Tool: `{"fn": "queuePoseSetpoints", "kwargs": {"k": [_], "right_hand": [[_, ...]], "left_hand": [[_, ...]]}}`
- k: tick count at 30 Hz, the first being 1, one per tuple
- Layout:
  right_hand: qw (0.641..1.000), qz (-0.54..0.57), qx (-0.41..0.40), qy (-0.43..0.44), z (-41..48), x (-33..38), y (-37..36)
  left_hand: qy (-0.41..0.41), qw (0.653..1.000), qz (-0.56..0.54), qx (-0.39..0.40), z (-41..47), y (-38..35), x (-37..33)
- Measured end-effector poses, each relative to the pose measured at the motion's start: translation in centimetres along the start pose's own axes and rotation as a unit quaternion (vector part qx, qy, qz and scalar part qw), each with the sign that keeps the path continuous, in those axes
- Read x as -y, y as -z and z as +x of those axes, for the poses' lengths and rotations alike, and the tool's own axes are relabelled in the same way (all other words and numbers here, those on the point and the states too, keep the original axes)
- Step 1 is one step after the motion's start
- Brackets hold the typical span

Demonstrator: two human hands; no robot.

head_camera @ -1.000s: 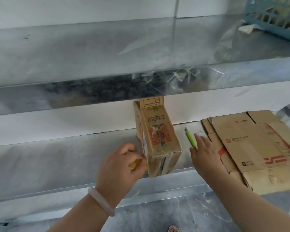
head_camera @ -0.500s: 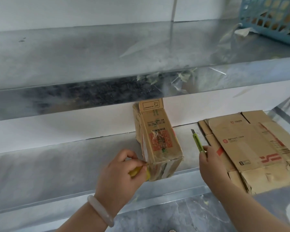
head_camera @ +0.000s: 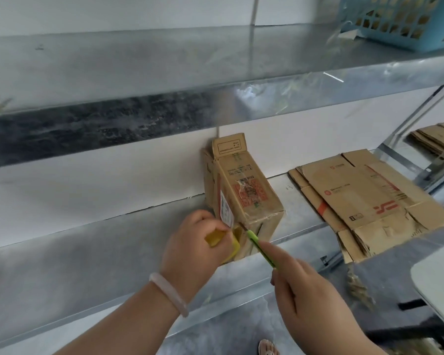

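The cardboard box (head_camera: 244, 198) lies on the lower metal shelf (head_camera: 100, 252), its near end at the front lip and its far flap by the wall. There is bare shelf to its left and a gap before the flattened cartons (head_camera: 364, 198) on its right. The box is brown, worn and taped, with a red print and a white label. The left hand (head_camera: 192, 249) grips a yellow item (head_camera: 215, 238) against its near end. The right hand (head_camera: 310, 298) holds a green utility knife (head_camera: 260, 245), its tip at that end. There is one box, one knife and one blue basket (head_camera: 405, 21).
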State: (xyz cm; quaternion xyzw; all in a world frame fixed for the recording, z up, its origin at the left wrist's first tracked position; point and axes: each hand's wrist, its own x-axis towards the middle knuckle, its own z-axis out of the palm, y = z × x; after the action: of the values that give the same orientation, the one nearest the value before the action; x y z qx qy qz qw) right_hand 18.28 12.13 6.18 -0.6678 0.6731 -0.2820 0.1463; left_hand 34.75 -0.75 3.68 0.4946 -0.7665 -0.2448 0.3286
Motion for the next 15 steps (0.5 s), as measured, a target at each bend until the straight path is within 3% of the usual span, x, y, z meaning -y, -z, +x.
{"fn": "queuePoseSetpoints", "kwargs": {"k": [7,15], "right_hand": [[0.991,-0.134,-0.019,-0.004,1.5,1.9,-1.5],[0.984,-0.173,-0.005,-0.034,2.4,2.6,-1.7]], "left_hand": [[-0.012,1.0,-0.005,0.001,0.5,0.4,0.4],[-0.03,0.999,-0.007,-0.023,0.9,0.0,0.2]]}}
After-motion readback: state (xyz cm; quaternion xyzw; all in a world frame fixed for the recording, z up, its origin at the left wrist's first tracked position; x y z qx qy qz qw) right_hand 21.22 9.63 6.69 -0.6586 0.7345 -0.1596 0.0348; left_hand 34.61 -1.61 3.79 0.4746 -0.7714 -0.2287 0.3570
